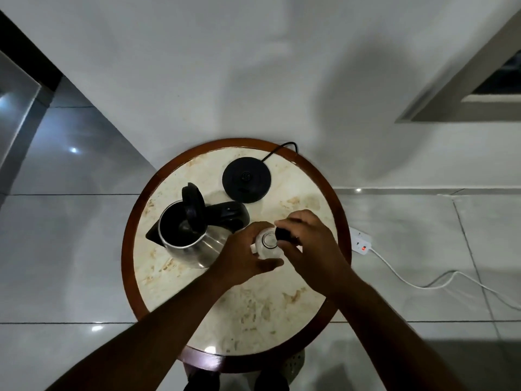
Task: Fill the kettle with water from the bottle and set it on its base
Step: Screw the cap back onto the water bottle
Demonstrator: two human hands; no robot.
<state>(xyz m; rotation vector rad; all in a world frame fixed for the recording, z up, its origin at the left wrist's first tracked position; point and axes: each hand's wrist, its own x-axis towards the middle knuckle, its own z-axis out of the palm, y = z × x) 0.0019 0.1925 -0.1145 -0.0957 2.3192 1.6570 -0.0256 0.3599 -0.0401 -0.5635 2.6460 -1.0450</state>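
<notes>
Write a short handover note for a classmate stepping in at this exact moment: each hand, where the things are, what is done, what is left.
Left hand: grips the bottle, upright over the table.
Right hand: holds the black cap, off the bottle mouth.
Kettle: on the table, lid open, off its base, which sits behind it.
Done: lid opened, bottle uncapped.
Left: pour water into the kettle, shut the lid, set it on the base.
</notes>
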